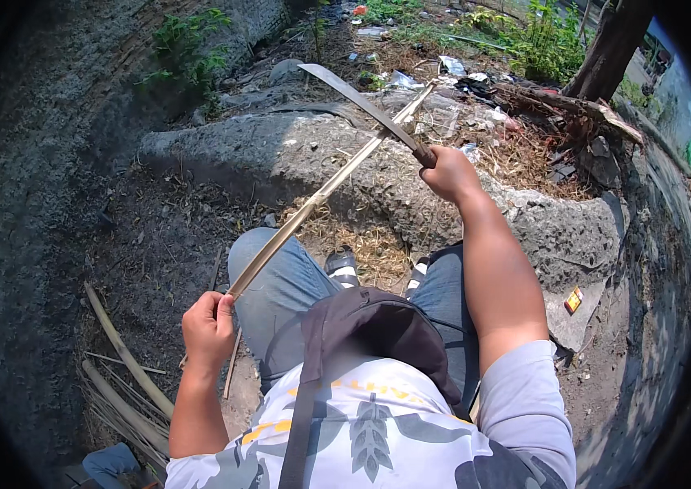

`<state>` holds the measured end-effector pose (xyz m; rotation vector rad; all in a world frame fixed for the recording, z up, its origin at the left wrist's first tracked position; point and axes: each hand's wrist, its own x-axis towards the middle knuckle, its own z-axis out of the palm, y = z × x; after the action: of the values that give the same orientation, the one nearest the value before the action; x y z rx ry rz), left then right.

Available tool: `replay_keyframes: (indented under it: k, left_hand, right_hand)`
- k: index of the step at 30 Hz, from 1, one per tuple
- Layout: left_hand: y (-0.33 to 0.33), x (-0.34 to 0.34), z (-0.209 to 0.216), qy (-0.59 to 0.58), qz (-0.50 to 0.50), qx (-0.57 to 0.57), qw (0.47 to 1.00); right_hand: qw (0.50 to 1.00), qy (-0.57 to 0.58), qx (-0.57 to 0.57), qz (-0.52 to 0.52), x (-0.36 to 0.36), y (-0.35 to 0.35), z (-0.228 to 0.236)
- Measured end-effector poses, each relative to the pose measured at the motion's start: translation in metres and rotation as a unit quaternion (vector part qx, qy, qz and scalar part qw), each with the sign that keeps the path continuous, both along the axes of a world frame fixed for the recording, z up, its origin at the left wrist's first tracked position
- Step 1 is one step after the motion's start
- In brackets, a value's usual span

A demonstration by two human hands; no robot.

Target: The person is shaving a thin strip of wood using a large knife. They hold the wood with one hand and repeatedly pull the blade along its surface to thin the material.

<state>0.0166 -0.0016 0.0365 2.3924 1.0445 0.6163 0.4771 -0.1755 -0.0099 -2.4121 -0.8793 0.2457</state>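
Note:
My left hand [208,332] pinches the near end of a long, pale split stalk [283,236] between thumb and fingers. The stalk slants away over my left knee, up to the right, its far part lying across a rough stone block [239,145]. Wrapped around a dark handle, my right hand [451,174] grips a machete [352,94]. Its blade points up and left and crosses the stalk near the far end. Whether the edge bites into the stalk or only rests against it, I cannot tell.
Several curved stalks and thin strips [129,359] lie on the ground at my left. Litter and dry straw [525,155] spread beyond the block, near a tree trunk [610,49]. A small yellow-and-red packet [573,300] lies at right. A wall [27,204] rises on the left.

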Motion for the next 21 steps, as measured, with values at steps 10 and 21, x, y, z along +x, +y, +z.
replay_keyframes:
  k: [10, 21]
  left_hand:
    - [0.000, -0.008, -0.009, -0.044, 0.026, -0.069, 0.996]
    - [0.008, -0.042, -0.013, -0.056, 0.040, -0.096, 0.993]
  right_hand:
    - [0.972, -0.044, -0.105, 0.207, -0.062, 0.023, 0.035]
    - [0.998, 0.042, 0.011, 0.042, -0.020, 0.010, 0.008]
